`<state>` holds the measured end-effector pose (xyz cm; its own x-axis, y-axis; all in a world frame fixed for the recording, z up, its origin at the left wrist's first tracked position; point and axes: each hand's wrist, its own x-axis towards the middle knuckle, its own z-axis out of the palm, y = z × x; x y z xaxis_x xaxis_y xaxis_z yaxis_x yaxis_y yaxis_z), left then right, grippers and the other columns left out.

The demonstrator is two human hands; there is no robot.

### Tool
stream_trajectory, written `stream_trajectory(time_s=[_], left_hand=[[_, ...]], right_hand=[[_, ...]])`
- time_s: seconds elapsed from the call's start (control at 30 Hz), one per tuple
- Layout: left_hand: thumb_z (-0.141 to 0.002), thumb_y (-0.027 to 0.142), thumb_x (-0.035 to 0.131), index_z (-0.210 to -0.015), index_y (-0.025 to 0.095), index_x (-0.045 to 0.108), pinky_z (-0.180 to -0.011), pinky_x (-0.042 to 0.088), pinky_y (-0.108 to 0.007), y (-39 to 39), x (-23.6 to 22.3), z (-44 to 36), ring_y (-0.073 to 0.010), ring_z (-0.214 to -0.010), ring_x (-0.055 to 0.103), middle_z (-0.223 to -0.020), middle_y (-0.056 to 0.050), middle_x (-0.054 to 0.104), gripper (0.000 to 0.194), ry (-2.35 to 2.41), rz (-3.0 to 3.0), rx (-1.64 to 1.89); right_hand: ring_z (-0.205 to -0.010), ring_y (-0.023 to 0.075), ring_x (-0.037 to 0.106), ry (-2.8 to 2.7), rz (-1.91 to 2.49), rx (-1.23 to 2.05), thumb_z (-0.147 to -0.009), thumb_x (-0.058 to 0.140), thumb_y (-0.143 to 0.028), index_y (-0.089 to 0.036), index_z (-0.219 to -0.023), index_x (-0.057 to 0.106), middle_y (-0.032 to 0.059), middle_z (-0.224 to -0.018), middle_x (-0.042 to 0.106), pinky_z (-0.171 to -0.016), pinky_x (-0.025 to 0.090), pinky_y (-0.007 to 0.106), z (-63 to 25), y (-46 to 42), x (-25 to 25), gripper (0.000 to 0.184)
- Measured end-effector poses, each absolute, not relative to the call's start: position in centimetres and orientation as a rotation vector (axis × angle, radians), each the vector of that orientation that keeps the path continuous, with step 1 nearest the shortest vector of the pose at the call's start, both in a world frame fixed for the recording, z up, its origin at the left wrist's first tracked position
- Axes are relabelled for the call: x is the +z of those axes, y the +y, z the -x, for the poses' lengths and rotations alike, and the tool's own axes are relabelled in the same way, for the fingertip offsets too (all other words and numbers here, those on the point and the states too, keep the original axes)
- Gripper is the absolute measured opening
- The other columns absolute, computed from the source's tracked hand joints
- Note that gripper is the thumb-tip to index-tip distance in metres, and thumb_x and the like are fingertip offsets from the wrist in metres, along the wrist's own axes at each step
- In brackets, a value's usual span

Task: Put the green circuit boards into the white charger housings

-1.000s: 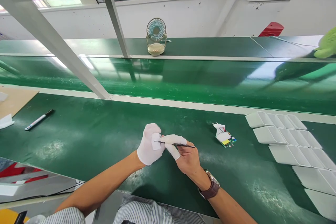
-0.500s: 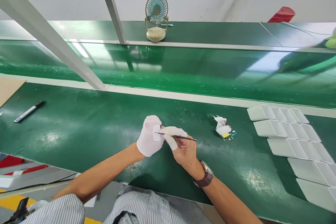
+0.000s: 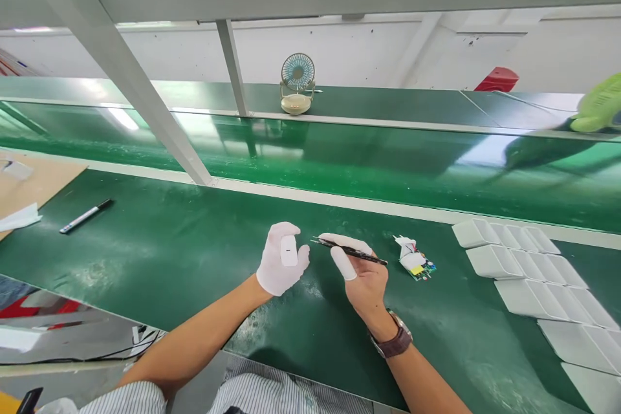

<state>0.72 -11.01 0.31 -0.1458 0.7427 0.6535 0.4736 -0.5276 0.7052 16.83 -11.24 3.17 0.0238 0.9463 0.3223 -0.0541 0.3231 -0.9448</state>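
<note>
In a white glove, my left hand (image 3: 276, 275) holds a small white rectangular plastic piece (image 3: 288, 252) with a short dark mark or slot near its middle. Its thumb stands apart to the right of the piece. My right hand (image 3: 366, 275), with white covers on thumb and forefinger, grips black tweezers (image 3: 356, 252). The tweezer tips point left and are apart from the white piece. To the right of that hand lies a small green circuit board (image 3: 423, 267) joined to a white plastic part (image 3: 409, 252), with a yellow component on it.
White divided trays (image 3: 524, 265) stand in rows at the right. A marker pen (image 3: 87, 217) lies left, beside a brown board (image 3: 46, 184). Beyond the bench run a shiny green belt (image 3: 339, 158) and a shelf with a small fan (image 3: 297, 84). A slanting metal post (image 3: 145, 97) rises at left.
My right hand has drawn right, taking the tweezer tips off the white piece. My left thumb has opened out, and a dark mark shows on the piece. The view has tilted upward.
</note>
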Motion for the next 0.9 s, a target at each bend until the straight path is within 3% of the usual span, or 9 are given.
stream_trajectory(time_s=[0.13,0.3,0.43,0.6,0.7,0.77,0.9], left_hand=[[-0.079,0.012,0.065,-0.117,0.021,0.048,-0.068,0.054,-0.03,-11.2,0.1,-0.6,-0.0097,-0.066,0.059,-0.111,-0.007,0.055,0.043,1.336,-1.814,1.703],[-0.075,0.016,0.07,-0.114,0.021,0.052,-0.079,0.056,-0.036,-11.1,0.6,-0.4,-0.0177,-0.086,0.064,-0.11,-0.009,0.058,0.043,1.371,-1.831,1.691],[-0.068,0.02,0.074,-0.102,0.022,0.062,-0.088,0.054,-0.041,-10.9,1.9,-0.2,-0.0245,-0.1,0.063,-0.105,-0.007,0.061,0.036,1.56,-1.8,1.659],[-0.076,0.038,0.074,-0.103,0.021,0.061,-0.063,0.054,-0.033,-10.3,2.9,0.4,-0.0147,-0.064,0.06,-0.091,-0.004,0.065,0.035,1.261,-1.183,1.587],[-0.077,0.055,0.072,-0.103,0.019,0.06,-0.056,0.05,-0.028,-9.6,3.0,1.1,-0.015,-0.064,0.061,-0.093,-0.006,0.069,0.047,0.99,-0.749,1.52],[-0.075,0.06,0.073,-0.101,0.017,0.061,-0.058,0.05,-0.027,-9.1,2.9,1.5,-0.017,-0.071,0.064,-0.091,-0.007,0.071,0.051,0.893,-0.514,1.472],[-0.081,0.06,0.067,-0.097,0.015,0.064,-0.059,0.051,-0.026,-8.6,2.8,1.7,-0.0184,-0.075,0.067,-0.086,-0.007,0.072,0.047,0.803,-0.245,1.4]], right_hand=[[-0.1,0.0243,0.072,-1.344,1.001,0.925,-0.09,0.066,-0.03,-0.024,-0.103,0.074,0.0058,-0.107,0.076,-0.096,0.059,0.045,-17.3,-10.4,2.7,0.016],[-0.106,0.0243,0.069,-1.655,1.107,0.659,-0.093,0.061,-0.03,-0.026,-0.114,0.071,0.0065,-0.114,0.073,-0.097,0.057,0.046,-18.0,-9.1,0.8,0.023],[-0.117,0.0287,0.063,-2.179,1.077,0.281,-0.092,0.052,-0.013,-0.026,-0.123,0.068,0.0099,-0.124,0.07,-0.103,0.052,0.052,-19.2,-7.8,-0.8,0.037],[-0.124,0.0297,0.059,-2.477,1.04,0.126,-0.08,0.043,0.004,-0.023,-0.136,0.06,0.0105,-0.129,0.067,-0.111,0.043,0.058,-19.8,-7.1,-2.0,0.065],[-0.127,0.0289,0.058,-2.49,1.002,0.148,-0.073,0.039,0.008,-0.023,-0.14,0.056,0.0094,-0.126,0.069,-0.112,0.042,0.059,-19.7,-7.1,-1.8,0.076],[-0.13,0.0275,0.056,-2.401,0.982,0.171,-0.075,0.037,0.007,-0.025,-0.142,0.053,0.0082,-0.13,0.067,-0.111,0.044,0.058,-19.4,-7.4,-1.3,0.076],[-0.128,0.025,0.057,-2.078,0.959,0.271,-0.091,0.041,-0.005,-0.027,-0.144,0.049,0.0083,-0.136,0.062,-0.106,0.051,0.05,-18.4,-8.8,0.3,0.058]])
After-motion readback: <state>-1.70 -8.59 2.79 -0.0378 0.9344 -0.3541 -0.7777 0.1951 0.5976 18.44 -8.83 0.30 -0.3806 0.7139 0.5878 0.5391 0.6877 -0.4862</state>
